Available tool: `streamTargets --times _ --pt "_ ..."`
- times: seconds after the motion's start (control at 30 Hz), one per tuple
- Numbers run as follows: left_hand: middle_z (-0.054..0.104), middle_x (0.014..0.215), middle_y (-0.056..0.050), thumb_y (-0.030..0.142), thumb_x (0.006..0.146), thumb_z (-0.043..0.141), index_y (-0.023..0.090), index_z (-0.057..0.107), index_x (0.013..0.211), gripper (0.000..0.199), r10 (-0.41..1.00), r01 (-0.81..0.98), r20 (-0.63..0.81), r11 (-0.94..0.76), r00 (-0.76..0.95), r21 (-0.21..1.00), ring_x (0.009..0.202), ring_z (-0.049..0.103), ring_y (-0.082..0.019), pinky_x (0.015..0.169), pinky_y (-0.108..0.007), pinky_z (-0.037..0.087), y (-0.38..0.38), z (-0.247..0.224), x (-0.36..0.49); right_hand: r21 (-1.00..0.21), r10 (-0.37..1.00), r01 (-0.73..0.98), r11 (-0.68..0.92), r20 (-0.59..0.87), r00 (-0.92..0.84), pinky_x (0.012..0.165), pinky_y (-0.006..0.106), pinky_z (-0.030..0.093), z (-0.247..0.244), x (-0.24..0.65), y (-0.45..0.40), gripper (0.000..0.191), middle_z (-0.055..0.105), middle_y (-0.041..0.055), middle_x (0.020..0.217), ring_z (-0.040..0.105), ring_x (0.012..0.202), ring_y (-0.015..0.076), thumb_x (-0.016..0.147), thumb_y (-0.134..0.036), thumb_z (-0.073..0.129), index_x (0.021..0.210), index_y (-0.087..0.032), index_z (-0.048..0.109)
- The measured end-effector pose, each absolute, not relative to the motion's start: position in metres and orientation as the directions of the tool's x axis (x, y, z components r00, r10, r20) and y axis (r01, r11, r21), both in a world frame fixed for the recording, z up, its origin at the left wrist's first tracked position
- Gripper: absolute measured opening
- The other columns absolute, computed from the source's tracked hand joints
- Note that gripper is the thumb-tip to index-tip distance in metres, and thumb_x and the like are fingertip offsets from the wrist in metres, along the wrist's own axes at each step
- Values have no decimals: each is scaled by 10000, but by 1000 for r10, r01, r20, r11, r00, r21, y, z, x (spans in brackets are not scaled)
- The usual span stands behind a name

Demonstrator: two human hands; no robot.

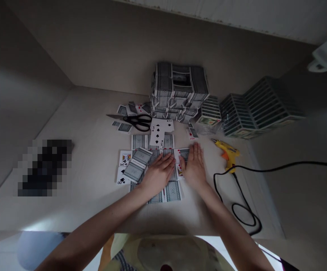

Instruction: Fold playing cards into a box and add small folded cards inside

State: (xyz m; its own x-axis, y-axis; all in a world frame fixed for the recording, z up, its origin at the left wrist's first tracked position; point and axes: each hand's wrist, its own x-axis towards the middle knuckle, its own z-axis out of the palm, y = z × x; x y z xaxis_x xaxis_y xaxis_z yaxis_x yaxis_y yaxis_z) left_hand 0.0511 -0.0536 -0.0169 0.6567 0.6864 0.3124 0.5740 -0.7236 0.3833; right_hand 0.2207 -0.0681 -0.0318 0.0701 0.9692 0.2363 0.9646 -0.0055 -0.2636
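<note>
Several playing cards (172, 191) lie edge to edge in a flat sheet on the table, mostly backs up. My left hand (160, 171) rests flat on the middle of that sheet, fingers stretched out. At its right side, my right hand (194, 165) lies flat with the fingers straight, over cards at the sheet's right edge. Two joined face-down cards (137, 165) lie askew left of my left hand, partly over a king and an eight of spades (121, 177). Above the hands sits a face-up three of spades (157, 136), overlapping a two.
Black-handled scissors (138, 120) lie among cut card pieces (124, 127). Behind stands a block built of cards (177, 88). Stacked card packs (233, 114) are at the right, near a yellow glue gun (227, 152) with a black cord (244, 209). A blurred dark object (46, 167) lies left.
</note>
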Motion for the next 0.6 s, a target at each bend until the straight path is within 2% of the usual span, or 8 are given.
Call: streamTargets --times 0.47,0.6 --pt "541 1262 -88 212 889 390 132 553 1166 332 677 561 304 -731 671 388 1223 447 -181 1068 -417 315 -52 -17 51 -277 986 954 119 149 -80 1080 513 207 -19 220 -67 495 239 131 1465 120 1369 257 914 -334 295 1350 -107 349" --pt "539 1265 -89 210 890 383 131 549 1169 334 670 556 307 -737 676 384 1224 445 -184 1064 -421 314 -52 -18 51 -278 984 951 135 149 -96 1081 513 208 -17 220 -68 489 234 123 1468 111 1371 254 918 -324 285 1354 -111 346"
